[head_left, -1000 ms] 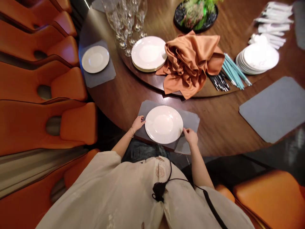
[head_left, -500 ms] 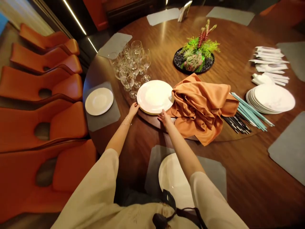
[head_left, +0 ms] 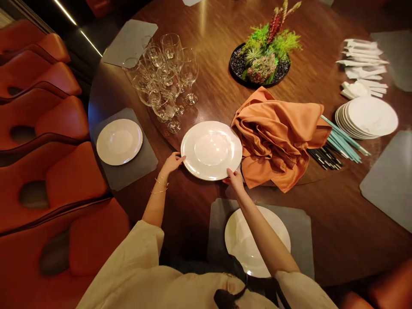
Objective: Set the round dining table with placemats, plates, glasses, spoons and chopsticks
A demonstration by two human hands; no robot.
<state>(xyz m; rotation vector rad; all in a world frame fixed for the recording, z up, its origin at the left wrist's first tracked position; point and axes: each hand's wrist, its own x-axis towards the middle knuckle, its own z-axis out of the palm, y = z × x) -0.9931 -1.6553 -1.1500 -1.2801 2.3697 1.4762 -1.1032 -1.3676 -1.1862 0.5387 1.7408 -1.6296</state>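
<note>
A white dinner plate [head_left: 211, 148] is held by its rim between my two hands, over the near edge of the turntable. My left hand [head_left: 174, 163] grips its left side, thumb at the rim. On the lower right rim, my right hand [head_left: 235, 179] is closed, with the fingers partly hidden beneath. Just right of this plate lies a heap of orange cloth napkins [head_left: 273, 133]. Under my right forearm another white plate [head_left: 238, 236] rests on a grey placemat [head_left: 217, 223]. A third plate [head_left: 119, 141] sits on the placemat to the left.
Several wine glasses [head_left: 170, 81] stand together behind my left hand. A planted centrepiece [head_left: 262, 64] occupies the middle. Chopsticks [head_left: 344, 141], a stack of small plates [head_left: 370, 118] and white wrapped packets [head_left: 365, 60] lie at right. Orange chairs [head_left: 71, 167] line the left.
The plate in my hands has come up off the turntable and toward me, with both hands now gripping its rim. The view has shifted closer to the table.
</note>
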